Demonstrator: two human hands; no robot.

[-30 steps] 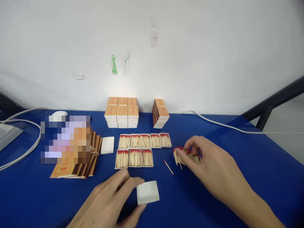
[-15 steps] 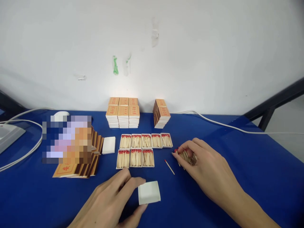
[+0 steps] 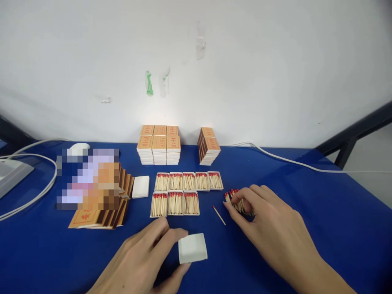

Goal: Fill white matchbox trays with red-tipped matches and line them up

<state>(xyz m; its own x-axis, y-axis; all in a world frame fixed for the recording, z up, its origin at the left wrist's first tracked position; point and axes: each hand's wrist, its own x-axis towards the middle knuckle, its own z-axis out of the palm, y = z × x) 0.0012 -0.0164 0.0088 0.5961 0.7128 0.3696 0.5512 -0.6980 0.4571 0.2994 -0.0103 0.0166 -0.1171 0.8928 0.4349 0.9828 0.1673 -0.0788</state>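
My left hand [image 3: 147, 257] rests on the blue table [image 3: 321, 212] near the front edge, thumb and fingers closed on the side of a small white tray [image 3: 192, 247] that looks empty. My right hand [image 3: 269, 224] is curled over a loose bunch of red-tipped matches [image 3: 234, 198], thumb and fingers pinching them. One single match [image 3: 219, 214] lies on the cloth just left of that hand. Two rows of open trays filled with matches [image 3: 183, 192] sit beyond my hands.
Stacks of closed orange matchboxes [image 3: 159, 145] and a leaning stack [image 3: 208, 146] stand by the wall. A fan of orange sleeves [image 3: 101, 214], partly blurred, and a white tray [image 3: 141, 186] lie at left. White cables [image 3: 290, 162] run along the back.
My right hand has closed round the loose matches and drawn them together, moving slightly toward me. The left hand and its white tray have stayed put.
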